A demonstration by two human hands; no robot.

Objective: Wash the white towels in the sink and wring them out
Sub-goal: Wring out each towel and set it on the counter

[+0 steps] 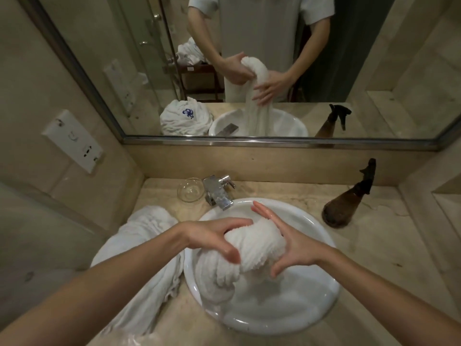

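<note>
left hand (209, 236): wrapped round the top of the bunched wet towel (252, 248), thumb curled over the near side, fingers (237, 222) curled over the far side, so it's properly gripping it

right hand (289, 243): pressed flat against the right side of the same towel, fingers (264, 212) straight and pointing toward the tap, thumb hooked under the roll. Not really clenched, more cupping it

wet towel: held up above the sink (321, 293), twisted into a fat roll at the top, the rest hanging down into the basin and pooling at the left side

second towel (139, 248): heaped on the bench (374, 258) just left of the sink, one edge draped against the rim

tap (219, 192): chrome, at the back of the sink, spout over the basin

glass dish (190, 189): clear, right beside the tap on its left

spray bottle (349, 198): brown with a black trigger, on the bench right of the sink, well apart from the hands

mirror (249, 71): shows the person's torso and both hands on the towel

wall plate (72, 141): white, with sockets, on the left wall
</note>
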